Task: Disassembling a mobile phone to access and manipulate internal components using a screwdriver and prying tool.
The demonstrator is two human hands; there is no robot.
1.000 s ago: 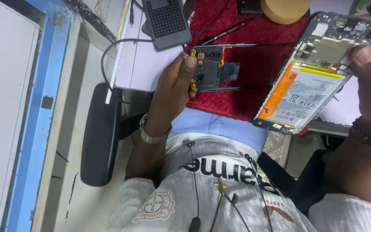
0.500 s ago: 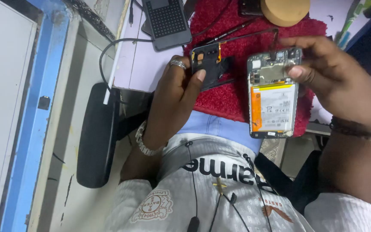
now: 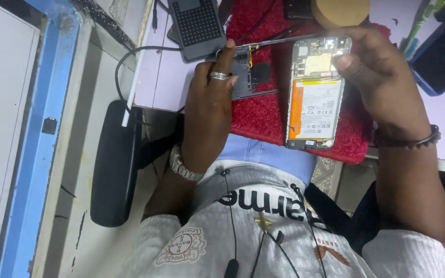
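My right hand (image 3: 382, 85) grips an opened phone (image 3: 314, 95) by its upper right edge; its orange-and-white battery and boards face up over a red mat (image 3: 263, 116). My left hand (image 3: 209, 110), with a ring and a wristwatch, holds a dark inner phone part (image 3: 247, 77) with a small yellow flex against the red mat, left of the phone. A thin metal tool (image 3: 279, 40) lies just above both.
A grey gridded device (image 3: 198, 25) with a black cable lies on the pale desk (image 3: 155, 82) at upper left. A round tan object (image 3: 341, 10) sits at the top. A dark blue phone (image 3: 441, 51) lies at right. A black chair armrest (image 3: 114, 164) is below left.
My right hand brought the opened phone left and down from the upper right and turned it upright over the mat. My left hand shifted slightly with the dark part.
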